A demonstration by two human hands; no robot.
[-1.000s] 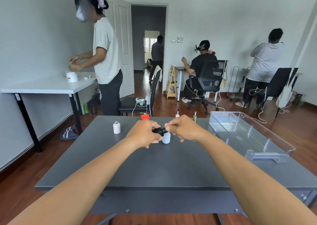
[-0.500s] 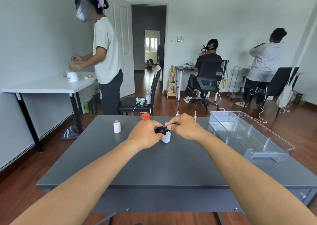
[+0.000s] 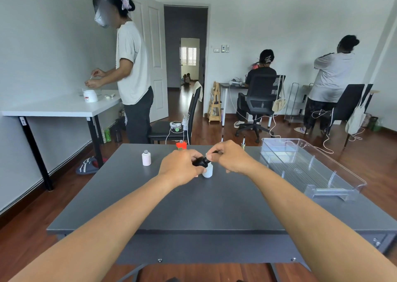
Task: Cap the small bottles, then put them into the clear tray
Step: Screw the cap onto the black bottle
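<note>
Above the middle of the dark grey table (image 3: 214,204), my left hand (image 3: 181,166) grips a small black bottle (image 3: 200,162), tilted toward the right. My right hand (image 3: 229,156) pinches the black cap (image 3: 212,152) at the bottle's neck. Just behind and below the black bottle stands a small white bottle (image 3: 208,170). A pale pink bottle (image 3: 146,158) with an uncapped neck stands to the left. A red bottle (image 3: 181,145) peeks out behind my left hand. The clear tray (image 3: 311,168) lies on the table's right side with nothing in it.
Two thin upright caps with brushes (image 3: 243,141) stand near the table's far edge. A black chair (image 3: 171,129) is beyond the table. A person stands at a white table (image 3: 60,107) on the left; two others are at the back wall.
Both hands stayed together on the black bottle and shifted slightly; the right hand's fingers turned at the cap. The people in the background moved.
</note>
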